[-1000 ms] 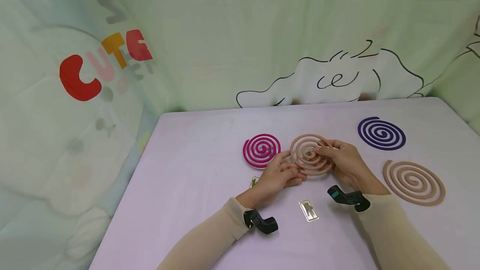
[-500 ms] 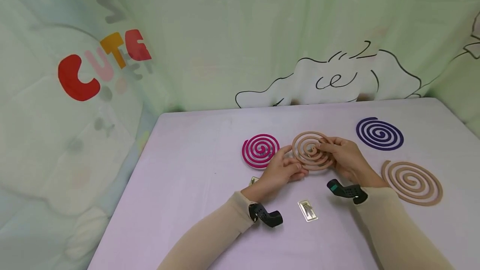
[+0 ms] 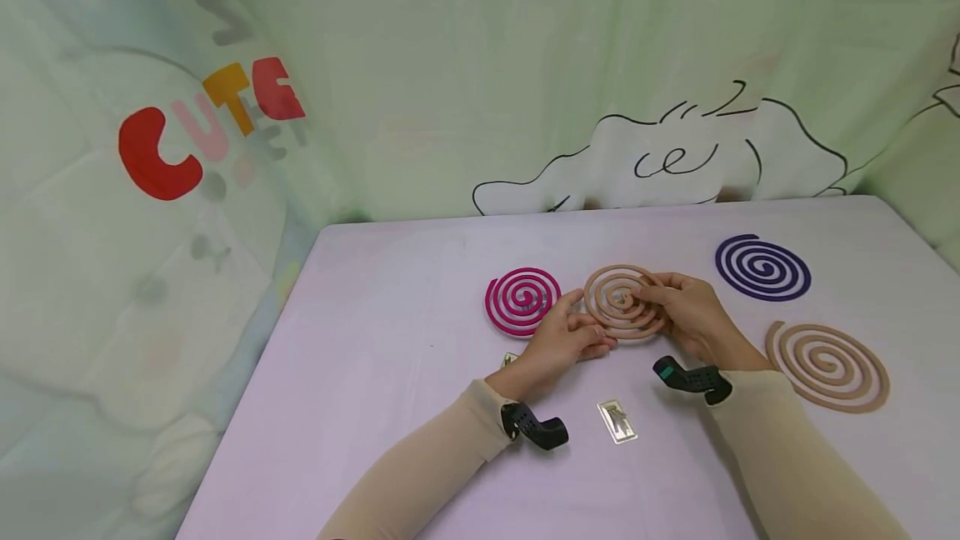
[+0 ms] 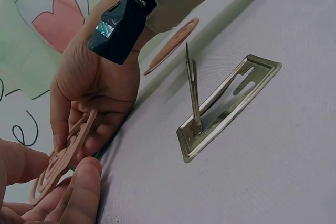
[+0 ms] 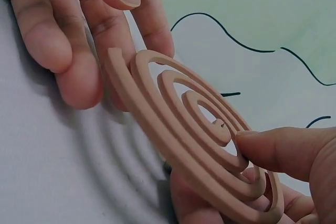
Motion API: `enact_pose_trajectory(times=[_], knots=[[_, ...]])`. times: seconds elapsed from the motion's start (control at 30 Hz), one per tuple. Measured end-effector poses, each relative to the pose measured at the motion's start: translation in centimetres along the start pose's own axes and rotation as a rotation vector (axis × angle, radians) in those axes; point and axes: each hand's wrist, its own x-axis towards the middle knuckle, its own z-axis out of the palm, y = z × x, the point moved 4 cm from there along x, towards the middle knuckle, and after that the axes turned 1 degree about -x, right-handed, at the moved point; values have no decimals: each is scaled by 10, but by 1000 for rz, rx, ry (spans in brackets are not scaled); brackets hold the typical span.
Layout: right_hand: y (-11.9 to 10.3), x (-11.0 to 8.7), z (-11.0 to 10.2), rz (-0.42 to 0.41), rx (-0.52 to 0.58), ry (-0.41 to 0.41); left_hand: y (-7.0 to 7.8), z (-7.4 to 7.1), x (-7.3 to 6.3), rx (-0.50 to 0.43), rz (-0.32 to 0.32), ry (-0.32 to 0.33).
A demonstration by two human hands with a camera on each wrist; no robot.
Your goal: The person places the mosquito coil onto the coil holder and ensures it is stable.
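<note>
Two hands meet at a tan coil (image 5: 149, 129), right of centre in the head view: the right hand (image 3: 693, 315) pinches it between thumb and fingers; the left hand (image 3: 557, 346) lays loose fingers at its left edge. A magenta coil (image 3: 527, 298) lies further left, a metal stand (image 3: 617, 422) below.

The flat, round, tan coil (image 5: 221, 138) wound round and round from middle to edge, with gaps between its rings and a tiny slit in its middle end. It was tipped up in the air above the pale purple surface (image 3: 390, 398). The right hand (image 3: 693, 315) held it, thumb on top near the middle. Its outer end was at the left hand (image 3: 558, 343).
</note>
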Motion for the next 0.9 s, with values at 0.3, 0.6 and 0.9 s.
enact_pose_trajectory(times=[0.3, 0.6, 0.9], knots=[[-1, -4, -2, -21, 6, 17, -2, 0, 0, 23, -10, -16], [-2, -9, -4, -35, -43, 48, -1, 0, -1, 44, -35, -27], [-2, -16, -9, -89, -157, 114, 3, -1, -5, 72, -100, -42]])
